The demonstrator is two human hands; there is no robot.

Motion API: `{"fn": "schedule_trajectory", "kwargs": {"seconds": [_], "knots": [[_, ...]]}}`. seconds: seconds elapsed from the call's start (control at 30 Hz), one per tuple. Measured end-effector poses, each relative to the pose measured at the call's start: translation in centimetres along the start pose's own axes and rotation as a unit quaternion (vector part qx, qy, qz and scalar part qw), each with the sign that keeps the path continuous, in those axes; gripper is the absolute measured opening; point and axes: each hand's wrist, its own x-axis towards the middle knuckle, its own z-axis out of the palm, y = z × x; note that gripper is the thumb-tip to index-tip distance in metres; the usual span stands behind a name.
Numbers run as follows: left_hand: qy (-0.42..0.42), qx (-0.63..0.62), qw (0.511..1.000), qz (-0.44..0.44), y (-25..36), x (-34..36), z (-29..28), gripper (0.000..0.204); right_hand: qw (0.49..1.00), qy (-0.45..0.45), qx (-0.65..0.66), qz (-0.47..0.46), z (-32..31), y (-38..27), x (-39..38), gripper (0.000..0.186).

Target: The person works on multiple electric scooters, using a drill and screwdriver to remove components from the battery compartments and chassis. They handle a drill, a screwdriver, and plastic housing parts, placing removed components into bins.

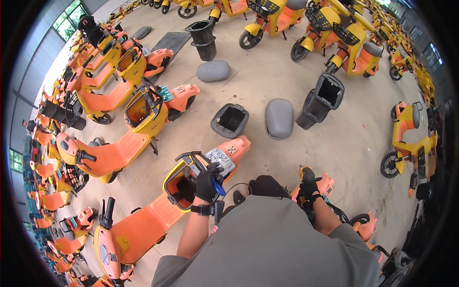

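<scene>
I see the orange scooter (146, 225) reaching from near left past the left hand (207, 184), which grips a blue item (219, 188) by the open compartment (183, 187); the right hand (310, 188) grasps a yellow-tipped object (302, 170).

A broad, pale beige floor (256, 83) with faint joint lines fills the large hall. Past its left edge rises a grey panelled wall (31, 67), with a gridded window (69, 21) toward the far left corner. Beyond the right edge, a bright window (434, 53) breaks a dimmer wall (405, 23). Daylight shows through the panes.
</scene>
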Motion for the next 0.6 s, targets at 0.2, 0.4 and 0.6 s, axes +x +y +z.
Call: {"fn": "schedule_trajectory", "kwargs": {"seconds": [0.2,0.4,0.6], "knots": [[-0.06,0.323,0.924,0.194,0.4,0.9,2.2,0.031,0.989,0.011,-0.135,-0.057,-4.4,2.8,4.6,0.015],[0.049,0.052,0.996,-0.059,0.2,5.6,5.8,0.02,0.997,0.015,-0.052,0.052,-5.3,-3.9,7.2,0.015],[0.119,0.138,0.98,-0.084,-5.0,12.4,7.9,0.023,0.986,-0.064,-0.122,-0.089,-10.9,-7.5,13.7,0.009]]}}
